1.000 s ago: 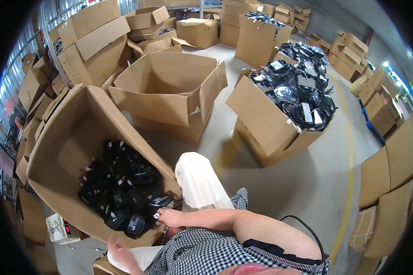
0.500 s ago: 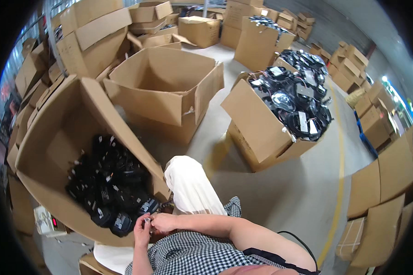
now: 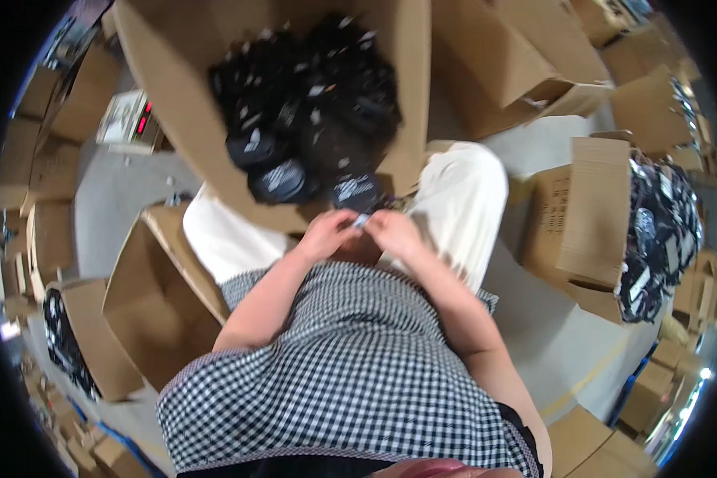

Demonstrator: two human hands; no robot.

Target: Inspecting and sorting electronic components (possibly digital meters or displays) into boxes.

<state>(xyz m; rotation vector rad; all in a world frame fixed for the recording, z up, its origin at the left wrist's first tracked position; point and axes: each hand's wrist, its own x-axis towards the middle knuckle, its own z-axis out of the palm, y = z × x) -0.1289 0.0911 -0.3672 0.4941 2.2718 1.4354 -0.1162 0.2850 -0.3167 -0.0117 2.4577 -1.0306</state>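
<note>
My left hand and my right hand meet in front of my lap, fingers pinched on a small pale piece. It is too small to tell its kind; it may be a wire connector. Just beyond my fingertips lies a round black part with pale markings on its face. Another such black part rests to its left. Both are at the near edge of a heap of black parts with small white ends, inside a large cardboard box tipped toward me.
At the right, an open carton is piled with black wired parts. Another big carton stands at far right. On the left are a white device with red digits and an open cardboard box.
My view has swung down and left, so the tipped box and my hands now sit near the middle. Both hands stay together, pinching the small piece.
</note>
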